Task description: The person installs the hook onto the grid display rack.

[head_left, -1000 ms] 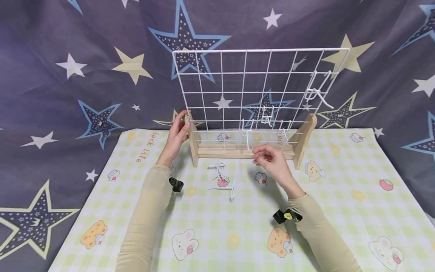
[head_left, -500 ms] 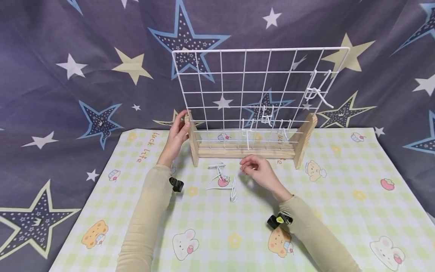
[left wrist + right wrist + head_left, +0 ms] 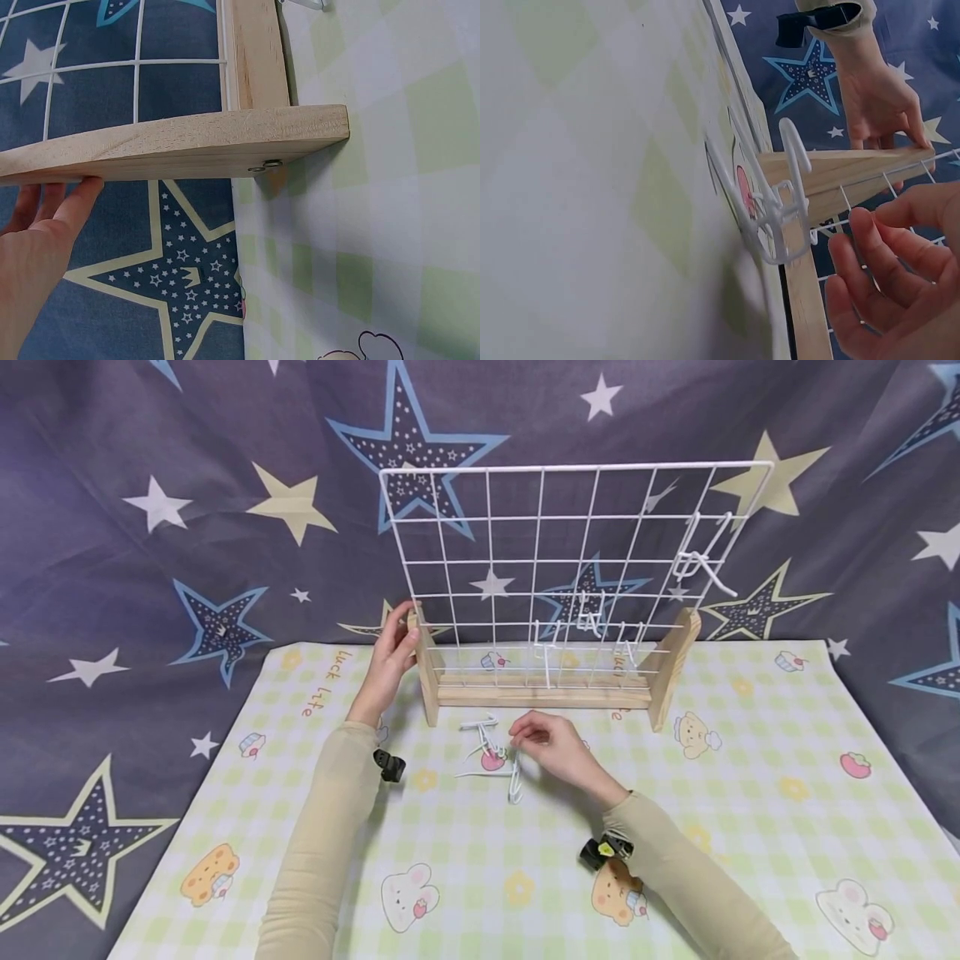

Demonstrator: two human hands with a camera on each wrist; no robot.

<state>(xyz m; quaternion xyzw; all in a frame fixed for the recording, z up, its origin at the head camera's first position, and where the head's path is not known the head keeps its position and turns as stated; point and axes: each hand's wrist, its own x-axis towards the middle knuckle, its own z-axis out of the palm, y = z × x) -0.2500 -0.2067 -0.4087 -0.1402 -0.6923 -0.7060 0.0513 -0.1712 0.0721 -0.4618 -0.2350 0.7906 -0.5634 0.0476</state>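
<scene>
A white wire grid rack (image 3: 536, 577) stands upright in a wooden base, with several white wire hooks (image 3: 546, 652) hanging on it. My left hand (image 3: 390, 656) holds the upper end of the rack's left wooden side panel (image 3: 187, 142); in the left wrist view its fingers lie against the panel's outer face. Loose white hooks (image 3: 513, 777) lie in a small pile on the cloth before the rack. My right hand (image 3: 553, 745) hovers just right of this pile, fingers loosely bent and holding nothing. Close up, a loose hook (image 3: 772, 217) lies beside its fingertips.
A checked tablecloth (image 3: 750, 827) with cartoon prints covers the table. Behind the rack hangs a dark star-patterned curtain (image 3: 225, 468). The right wooden side panel (image 3: 675, 668) rises to the right of the right hand. One hook (image 3: 701, 564) juts out at the grid's upper right.
My right hand has come down and left, from near the rack's lower hooks to beside the loose pile. The left hand stays on the side panel.
</scene>
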